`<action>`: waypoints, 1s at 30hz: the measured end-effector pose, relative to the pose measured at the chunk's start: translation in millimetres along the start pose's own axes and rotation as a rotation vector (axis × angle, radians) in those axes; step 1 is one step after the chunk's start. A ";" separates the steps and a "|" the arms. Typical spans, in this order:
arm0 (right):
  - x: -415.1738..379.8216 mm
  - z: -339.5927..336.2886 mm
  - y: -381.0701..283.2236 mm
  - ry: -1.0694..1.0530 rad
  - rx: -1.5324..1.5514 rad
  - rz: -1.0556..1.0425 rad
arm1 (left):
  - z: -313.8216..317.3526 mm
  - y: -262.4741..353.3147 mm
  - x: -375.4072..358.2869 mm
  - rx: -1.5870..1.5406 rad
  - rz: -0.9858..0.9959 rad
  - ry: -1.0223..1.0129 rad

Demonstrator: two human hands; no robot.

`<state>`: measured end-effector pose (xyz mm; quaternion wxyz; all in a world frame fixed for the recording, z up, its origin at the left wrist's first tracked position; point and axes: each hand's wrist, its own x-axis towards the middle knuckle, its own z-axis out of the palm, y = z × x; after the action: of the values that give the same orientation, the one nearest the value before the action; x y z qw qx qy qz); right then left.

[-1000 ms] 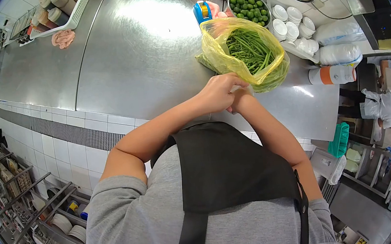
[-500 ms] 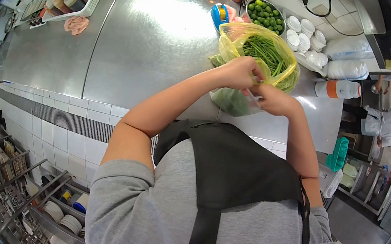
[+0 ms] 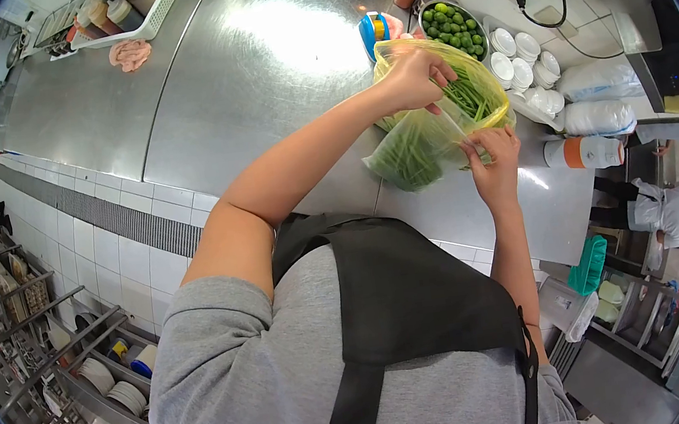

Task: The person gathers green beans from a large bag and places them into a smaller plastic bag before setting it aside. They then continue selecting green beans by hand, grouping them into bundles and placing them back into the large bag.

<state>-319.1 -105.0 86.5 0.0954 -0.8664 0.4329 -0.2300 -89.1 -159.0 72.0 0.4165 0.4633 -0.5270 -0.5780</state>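
Observation:
A clear plastic bag [image 3: 407, 155] with cut green beans inside hangs at the near side of a yellow plastic bag [image 3: 501, 117]. The yellow bag is open and holds more long green beans [image 3: 469, 96]. My right hand [image 3: 494, 161] pinches the clear bag's upper edge between thumb and fingers. My left hand [image 3: 415, 82] hovers over the yellow bag's opening, thumb and fingers apart, close to the clear bag's mouth. I see nothing held in it.
Behind the bags are a blue tape dispenser [image 3: 373, 31] and a bowl of green limes [image 3: 453, 28]. Stacked white cups [image 3: 521, 62] and an orange-banded white container [image 3: 585, 153] stand to the right. A pink cloth [image 3: 130, 55] lies far left. Another person [image 3: 668, 210] stands at right.
My hands have moved apart: the left rose up over the yellow bag and its fingers spread, while the right shifted right. The clear bag's mouth is now wider and its beans show more.

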 end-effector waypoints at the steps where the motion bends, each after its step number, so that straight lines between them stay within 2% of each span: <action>1: -0.5 0.2 1.1 0.007 -0.003 0.003 | 0.8 -1.6 2.2 0.004 0.004 -0.006; 4: -1.8 1.7 2.7 0.014 0.038 0.008 | 0.8 -3.6 5.7 0.001 -0.047 0.035; 7: -4.9 -0.5 7.2 -0.028 0.108 0.127 | 2.3 -3.2 3.0 0.048 -0.007 0.015; 8: -8.1 -4.4 9.8 -0.138 0.337 0.227 | 1.5 -2.5 0.9 0.054 0.000 0.006; 9: -12.0 -8.9 11.6 -0.243 0.568 0.328 | 0.4 5.3 -7.7 0.053 0.010 -0.104; 10: -15.0 -17.1 10.0 -0.219 0.565 0.337 | -0.5 12.2 -15.6 0.054 0.022 -0.221; 12: -17.2 -41.7 4.5 -0.338 0.608 0.182 | -3.4 21.0 -28.1 0.072 0.047 -0.393; 14: -20.7 -65.6 8.9 -0.289 0.620 0.273 | -4.4 38.7 -50.9 -0.105 0.037 -0.405; 16: -29.4 -90.2 18.4 -0.226 0.671 0.382 | -7.7 37.3 -61.3 -0.154 -0.006 -0.313; 20: -31.6 -141.5 30.1 -0.098 0.432 0.434 | -14.5 18.8 -68.7 -0.161 -0.130 -0.103; 21: -33.5 -147.1 35.2 -0.071 0.417 0.450 | -14.3 13.2 -69.0 -0.155 -0.118 -0.135; 23: -36.2 -152.6 49.8 -0.119 0.314 0.463 | -13.5 4.3 -68.9 -0.123 -0.146 -0.026; 27: -40.2 -139.7 99.5 -0.092 0.124 0.507 | -7.5 -0.2 -65.1 -0.143 -0.166 -0.049; 30: -31.3 -123.0 151.0 0.014 0.058 0.437 | -0.2 2.7 -57.9 -0.162 -0.178 -0.022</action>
<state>-501.2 -167.6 129.4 0.1646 -0.7472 0.6044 -0.2222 -76.0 -103.1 80.2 0.3940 0.4668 -0.4399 -0.6583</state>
